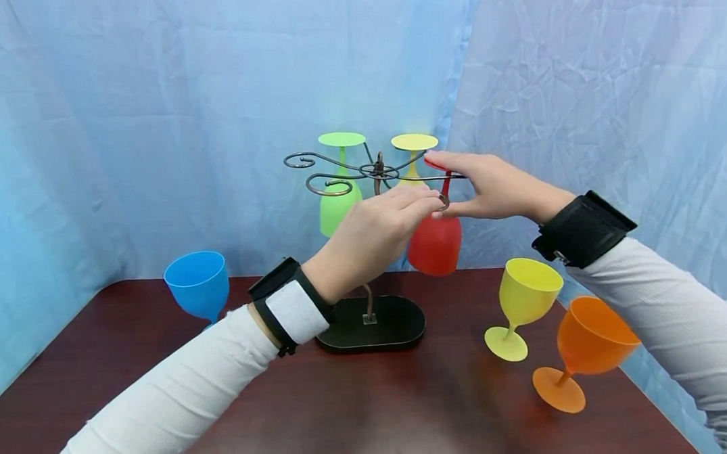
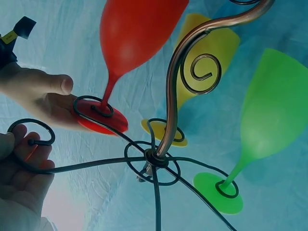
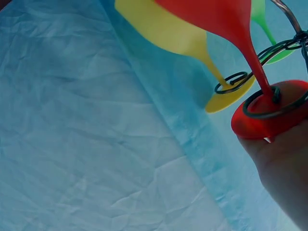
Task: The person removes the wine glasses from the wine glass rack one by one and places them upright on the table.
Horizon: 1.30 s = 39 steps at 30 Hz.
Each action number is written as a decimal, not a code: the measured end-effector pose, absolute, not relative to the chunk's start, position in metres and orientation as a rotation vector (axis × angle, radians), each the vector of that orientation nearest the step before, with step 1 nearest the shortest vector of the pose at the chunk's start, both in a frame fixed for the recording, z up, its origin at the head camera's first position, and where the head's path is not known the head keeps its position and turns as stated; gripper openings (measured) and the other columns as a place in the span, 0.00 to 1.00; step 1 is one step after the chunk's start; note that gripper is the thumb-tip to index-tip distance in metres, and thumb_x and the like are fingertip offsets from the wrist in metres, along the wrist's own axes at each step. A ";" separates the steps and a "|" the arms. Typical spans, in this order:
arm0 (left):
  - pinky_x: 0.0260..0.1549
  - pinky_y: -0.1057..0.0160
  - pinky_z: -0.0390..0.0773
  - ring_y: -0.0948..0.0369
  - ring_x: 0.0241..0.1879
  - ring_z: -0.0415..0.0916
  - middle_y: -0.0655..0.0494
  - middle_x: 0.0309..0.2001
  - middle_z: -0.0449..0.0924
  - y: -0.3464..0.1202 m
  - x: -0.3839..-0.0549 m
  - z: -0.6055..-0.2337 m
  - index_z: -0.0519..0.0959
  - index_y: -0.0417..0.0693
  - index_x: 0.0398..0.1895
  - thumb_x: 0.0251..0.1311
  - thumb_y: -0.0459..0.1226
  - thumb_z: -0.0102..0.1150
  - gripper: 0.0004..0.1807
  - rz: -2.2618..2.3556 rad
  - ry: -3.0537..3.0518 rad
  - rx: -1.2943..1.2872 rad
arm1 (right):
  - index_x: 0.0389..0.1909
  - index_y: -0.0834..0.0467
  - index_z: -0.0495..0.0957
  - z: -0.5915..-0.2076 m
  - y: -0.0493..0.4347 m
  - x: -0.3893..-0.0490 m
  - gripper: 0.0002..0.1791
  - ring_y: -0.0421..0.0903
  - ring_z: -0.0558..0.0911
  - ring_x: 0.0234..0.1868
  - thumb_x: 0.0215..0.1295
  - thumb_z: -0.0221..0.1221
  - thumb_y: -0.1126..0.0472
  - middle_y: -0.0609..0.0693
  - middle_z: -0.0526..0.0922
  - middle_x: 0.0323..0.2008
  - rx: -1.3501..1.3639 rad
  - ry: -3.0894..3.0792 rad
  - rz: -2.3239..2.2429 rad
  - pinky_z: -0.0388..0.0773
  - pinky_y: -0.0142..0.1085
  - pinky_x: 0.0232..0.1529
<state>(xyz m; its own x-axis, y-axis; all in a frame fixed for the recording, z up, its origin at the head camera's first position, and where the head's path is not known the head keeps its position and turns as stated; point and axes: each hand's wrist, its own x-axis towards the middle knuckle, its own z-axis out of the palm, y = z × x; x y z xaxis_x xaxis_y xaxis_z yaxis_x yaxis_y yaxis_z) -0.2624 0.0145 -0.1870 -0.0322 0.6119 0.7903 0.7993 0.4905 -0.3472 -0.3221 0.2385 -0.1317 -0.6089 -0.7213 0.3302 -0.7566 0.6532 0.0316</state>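
A dark metal stemware rack (image 2: pixel 172 91) with curled arms holds a red goblet (image 1: pixel 435 247) upside down, its stem inside one curl. With fingers bent round the curl of a neighbouring arm, my left hand (image 1: pixel 378 219) grips the rack; this shows in the left wrist view. My right hand (image 1: pixel 502 184) touches the red goblet's foot with extended fingers, the thumb apart from it. In the right wrist view, that hand lies against the foot's outer face. A green goblet (image 2: pixel 274 110) and a yellow goblet (image 3: pixel 168 33) also hang inverted from the rack.
The rack's black oval base (image 1: pixel 398 327) stands on the dark wooden table (image 1: pixel 323 418). A blue goblet (image 1: pixel 197 288) is upright at the left, partly behind my left forearm. Another yellow goblet (image 1: pixel 525 298) and an orange goblet (image 1: pixel 588 342) stand at the right. Blue cloth (image 1: pixel 211 91) hangs behind.
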 end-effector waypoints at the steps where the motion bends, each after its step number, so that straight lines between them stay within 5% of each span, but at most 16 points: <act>1: 0.48 0.65 0.76 0.59 0.51 0.73 0.49 0.46 0.80 0.015 -0.261 -0.187 0.77 0.41 0.45 0.59 0.32 0.53 0.12 -0.241 -1.727 -1.205 | 0.68 0.59 0.55 -0.131 0.237 -0.321 0.49 0.54 0.67 0.59 0.47 0.68 0.49 0.60 0.64 0.64 1.168 -2.575 0.149 0.71 0.54 0.54; 32: 0.53 0.63 0.72 0.57 0.52 0.72 0.47 0.47 0.80 0.015 -0.242 -0.179 0.78 0.40 0.47 0.57 0.32 0.56 0.14 -0.285 -1.768 -1.153 | 0.68 0.55 0.56 -0.121 0.253 -0.305 0.46 0.53 0.66 0.60 0.48 0.67 0.49 0.58 0.66 0.63 1.138 -2.583 0.188 0.71 0.56 0.53; 39: 0.52 0.63 0.73 0.57 0.52 0.72 0.47 0.48 0.79 0.017 -0.242 -0.177 0.78 0.41 0.48 0.55 0.34 0.59 0.16 -0.308 -1.807 -1.157 | 0.67 0.57 0.56 -0.121 0.256 -0.298 0.42 0.56 0.68 0.59 0.52 0.65 0.61 0.60 0.68 0.61 1.122 -2.568 0.142 0.73 0.55 0.50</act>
<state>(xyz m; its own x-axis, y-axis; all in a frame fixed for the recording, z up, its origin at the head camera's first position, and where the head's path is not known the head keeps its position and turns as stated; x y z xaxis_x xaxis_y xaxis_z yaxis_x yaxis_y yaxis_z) -0.2422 0.0165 -0.1765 -0.1169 0.5773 0.8081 0.8124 0.5236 -0.2565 -0.2977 0.2564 -0.1205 -0.6330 -0.6950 0.3410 -0.7284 0.6839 0.0416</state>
